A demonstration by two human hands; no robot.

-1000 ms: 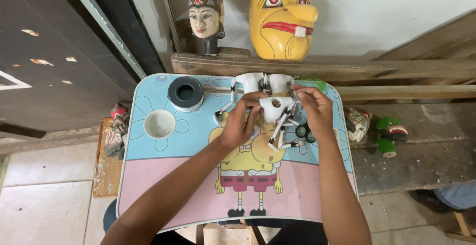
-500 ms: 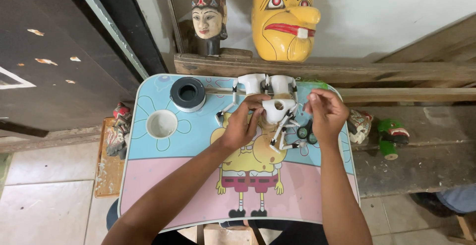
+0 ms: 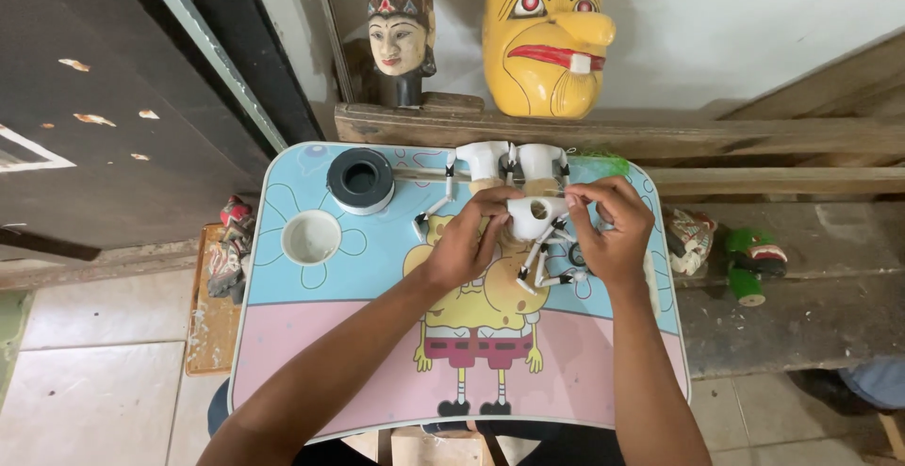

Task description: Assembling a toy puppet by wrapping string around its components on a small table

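White figure body (image 3: pixel 534 216) pinched between fingers of left hand (image 3: pixel 464 245) and right hand (image 3: pixel 611 230), held just above bench (image 3: pixel 377 334). Thin white limbs dangle below the fingertips. Two more white pieces (image 3: pixel 514 160) lie just beyond.

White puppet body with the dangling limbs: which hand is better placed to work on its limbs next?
Probably the right hand: its fingers sit beside the white puppet body, nearest the limbs, while the left hand grips the body.

Yellow long-nosed mask (image 3: pixel 545 34) and crowned carved head (image 3: pixel 400 31) on wooden ledge (image 3: pixel 716 134); black tape roll (image 3: pixel 360 180), white cup (image 3: pixel 311 237) on cartoon-printed table (image 3: pixel 358 353).
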